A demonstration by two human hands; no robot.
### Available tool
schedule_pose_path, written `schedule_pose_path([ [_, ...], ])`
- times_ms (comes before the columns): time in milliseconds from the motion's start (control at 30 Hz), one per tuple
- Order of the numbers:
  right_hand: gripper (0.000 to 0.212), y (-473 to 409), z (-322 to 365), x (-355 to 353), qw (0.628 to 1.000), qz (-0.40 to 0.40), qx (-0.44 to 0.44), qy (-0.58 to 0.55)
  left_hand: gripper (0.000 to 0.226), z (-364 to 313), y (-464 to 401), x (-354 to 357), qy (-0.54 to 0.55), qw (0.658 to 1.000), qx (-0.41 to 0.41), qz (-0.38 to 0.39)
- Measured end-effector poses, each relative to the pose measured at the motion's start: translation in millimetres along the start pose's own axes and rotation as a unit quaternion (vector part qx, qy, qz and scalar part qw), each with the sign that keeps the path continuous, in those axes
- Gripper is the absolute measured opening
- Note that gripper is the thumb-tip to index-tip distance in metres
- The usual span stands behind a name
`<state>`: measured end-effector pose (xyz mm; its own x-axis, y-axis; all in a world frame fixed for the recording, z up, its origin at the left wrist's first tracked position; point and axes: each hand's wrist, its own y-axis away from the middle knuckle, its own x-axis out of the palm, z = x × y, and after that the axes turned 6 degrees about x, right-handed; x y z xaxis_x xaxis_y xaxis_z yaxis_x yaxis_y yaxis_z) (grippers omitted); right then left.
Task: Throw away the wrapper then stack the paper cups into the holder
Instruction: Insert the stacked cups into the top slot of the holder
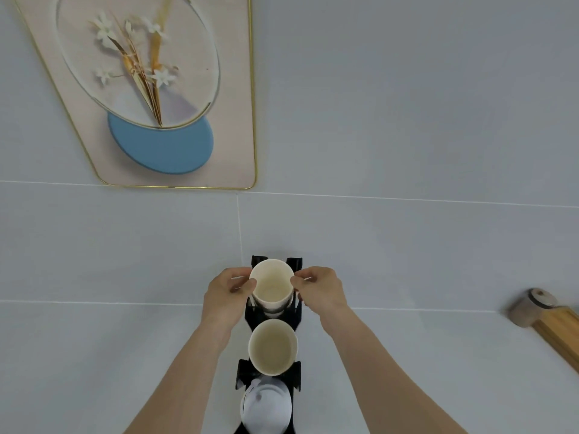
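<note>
Both my hands are on the far white paper cup stack [272,286], which sits upright, mouth open toward me, in the far slot of the black plastic cup holder [296,314]. My left hand [227,296] is on the stack's left side, thumb and fingers pinched on the rim there. My right hand [321,289] is on the right side, fingertips [296,280] pressed on the rim, the other fingers curled behind. So both hands are clamped on that stack from opposite sides. Lower cup edges show under the top cup, nested.

Just near of it, in the middle slot, a second white paper cup [273,346] stands mouth up, untouched, between my forearms. Nearer still, at the bottom edge, a white domed plastic lid [266,405] rests in the nearest part of the holder.

The holder stands on a pale grey tiled surface [407,245]. Far left is a pink gold-framed picture with white flowers and a blue disc [163,89]. At the right edge, well apart from the holder, lies a wooden roller-like object [545,314]. No wrapper in view.
</note>
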<state>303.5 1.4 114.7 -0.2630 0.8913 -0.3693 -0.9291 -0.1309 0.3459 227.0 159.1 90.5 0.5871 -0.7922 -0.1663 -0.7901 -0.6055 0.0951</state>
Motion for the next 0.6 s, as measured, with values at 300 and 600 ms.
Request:
schedule_pose_path([
  [300, 0.021, -11.4, -19.3, 12.1, 0.999, -0.023, 0.034, 0.032, 0.019, 15.2, -18.5, 6.5, -0.048, 0.997, -0.062, 0.000],
  [600, 0.018, -14.5, -24.4, 18.7, 0.997, -0.051, 0.046, 0.026, 0.019, 14.5, -23.5, 12.5, -0.068, 0.993, -0.087, -0.030],
])
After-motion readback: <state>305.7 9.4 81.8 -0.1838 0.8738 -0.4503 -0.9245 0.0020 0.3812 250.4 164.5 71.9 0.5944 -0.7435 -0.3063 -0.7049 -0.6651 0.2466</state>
